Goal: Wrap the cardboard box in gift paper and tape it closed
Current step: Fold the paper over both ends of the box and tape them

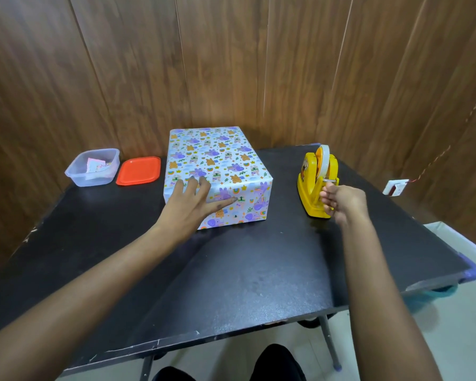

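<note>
Box: the box [217, 174] sits mid-table toward the wall, already covered in patterned paper [212, 152] on every face that shows.
Left hand: the left hand [193, 199] lies flat and spread on the near left corner, fingers on the top edge and the thumb stretched along the near end face, pinning the paper there. It grips nothing; it presses.
Right hand: the right hand [338, 200] is at the yellow dispenser [318, 182], fingers curled in a narrow pinch just below the cutter. It looks to be holding the tape end, but the clear tape itself cannot be made out.
Table: the black table [231, 270] also carries a clear tub [92, 167] with paper scraps and an orange lid [138, 171] just beside it, both left of the box and apart from it.
Step in hand: probably drawing a strip of tape to seal the near end.
Doing it well: keep the thumb firm on the fold so the paper cannot spring open while one hand is away. Pull the tape straight out and level, then tear down against the blade for a clean edge. Take enough to bridge the fold onto the paper either side.
Risk: the dispenser may slide or tip when pulled one-handed, and a long strip may curl and stick to itself.
Progress: late; the wrap looks nearly done, with taping still to do.
</note>
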`<state>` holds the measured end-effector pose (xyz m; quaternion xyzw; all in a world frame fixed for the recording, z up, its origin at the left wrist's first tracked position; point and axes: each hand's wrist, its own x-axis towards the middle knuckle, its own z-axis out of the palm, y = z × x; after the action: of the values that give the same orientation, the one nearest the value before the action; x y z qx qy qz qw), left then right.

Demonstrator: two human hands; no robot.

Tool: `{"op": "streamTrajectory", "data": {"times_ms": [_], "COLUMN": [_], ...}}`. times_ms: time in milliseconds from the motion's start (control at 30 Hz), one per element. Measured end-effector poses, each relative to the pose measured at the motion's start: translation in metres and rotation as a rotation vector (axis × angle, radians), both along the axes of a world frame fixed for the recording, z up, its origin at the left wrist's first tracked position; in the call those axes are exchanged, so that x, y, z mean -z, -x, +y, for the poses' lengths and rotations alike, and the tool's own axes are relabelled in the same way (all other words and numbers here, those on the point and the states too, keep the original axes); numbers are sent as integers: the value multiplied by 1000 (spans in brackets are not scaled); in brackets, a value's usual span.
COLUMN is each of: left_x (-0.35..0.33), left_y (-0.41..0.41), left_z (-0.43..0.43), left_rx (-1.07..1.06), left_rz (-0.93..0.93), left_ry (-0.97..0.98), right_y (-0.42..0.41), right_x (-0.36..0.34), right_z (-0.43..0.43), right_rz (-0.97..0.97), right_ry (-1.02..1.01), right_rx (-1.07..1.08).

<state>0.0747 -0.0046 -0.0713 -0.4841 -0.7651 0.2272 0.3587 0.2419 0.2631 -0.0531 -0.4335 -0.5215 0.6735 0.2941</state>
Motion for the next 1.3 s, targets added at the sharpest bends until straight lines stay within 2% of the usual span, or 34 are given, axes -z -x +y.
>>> {"op": "streamTrajectory", "data": {"times_ms": [267,533,600,733,800,867,1100,1300], "left_x": [1,-2,-2,-3,-4,-4,-3,-1], "left_y": [1,-2,-3,-2,-3,-3,-2,2], "left_z": [0,0,-1,0,1,1,0,-1], "left_rx": [0,-3,-11,-9,-18,-16,6,33], "left_rz": [-9,-16,-12,-5,1,5,19,33], "left_ry": [-8,6,8,11,24,21,15,5], "right_y": [6,6,7,19,30,42,60,65], "right_x": [2,21,31,36,36,36,43,49], "right_z": [-12,-23,-44,-91,-101,-103,-104,-105], "right_rz": [378,588,506,68,-58,-133,-295,-225], "right_ry": [420,631,539,-93,-337,-489,-708,-641], "right_rx": [49,69,-58,-448,-513,-489,-341,-263]}}
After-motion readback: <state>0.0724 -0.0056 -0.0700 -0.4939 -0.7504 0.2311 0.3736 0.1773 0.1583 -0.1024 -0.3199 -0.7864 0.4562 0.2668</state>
